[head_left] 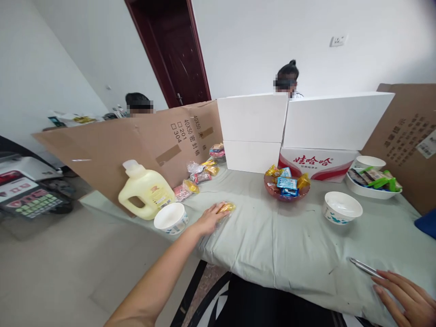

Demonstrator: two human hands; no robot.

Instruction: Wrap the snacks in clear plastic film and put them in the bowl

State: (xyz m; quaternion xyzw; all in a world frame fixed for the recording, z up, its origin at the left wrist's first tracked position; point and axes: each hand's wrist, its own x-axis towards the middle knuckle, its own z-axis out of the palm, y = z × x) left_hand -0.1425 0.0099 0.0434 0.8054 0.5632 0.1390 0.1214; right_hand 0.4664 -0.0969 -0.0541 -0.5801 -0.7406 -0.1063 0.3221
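My left hand reaches to the middle of the table, its fingers closed over a snack packet in a clear and yellow wrapper. Part of that packet is hidden under the fingers. At the lower right, my right hand lies with its fingers stretched out, holding nothing. Its fingertips are at the near end of a silver pen; whether they touch it I cannot tell. A white paper bowl stands left of my left hand. Beyond it, several wrapped snacks lie by the cardboard.
A yellow jug stands at the left edge. A reddish bowl of wrapped snacks, another paper bowl and a white dish of packets sit farther right. White boxes and cardboard wall the back; two people are behind.
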